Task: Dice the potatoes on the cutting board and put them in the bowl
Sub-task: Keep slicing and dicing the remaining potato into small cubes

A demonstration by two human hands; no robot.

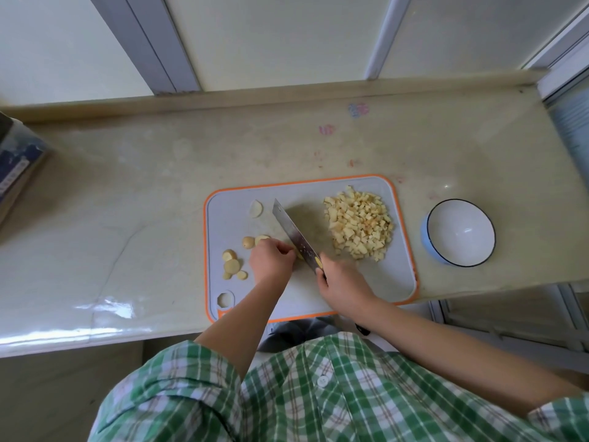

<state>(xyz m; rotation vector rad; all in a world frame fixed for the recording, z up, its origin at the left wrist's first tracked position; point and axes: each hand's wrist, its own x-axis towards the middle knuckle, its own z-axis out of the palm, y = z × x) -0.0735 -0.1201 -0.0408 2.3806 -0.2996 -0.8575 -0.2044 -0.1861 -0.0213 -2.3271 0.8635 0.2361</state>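
I logged one cutting board [395,282], one knife [296,237] gripped by right hand [341,282] mid-board, left hand [271,260] fingers curled pinning a potato piece [299,256], seven slices [231,266] on board's left part, one diced pile [360,228] on its right part, one bowl [427,247] just off board's right edge, open counter [127,202] left of the board and beyond it.

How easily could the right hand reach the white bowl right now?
Probably easily: the bowl sits just right of the cutting board with nothing between it and the right hand, though that hand grips the knife.
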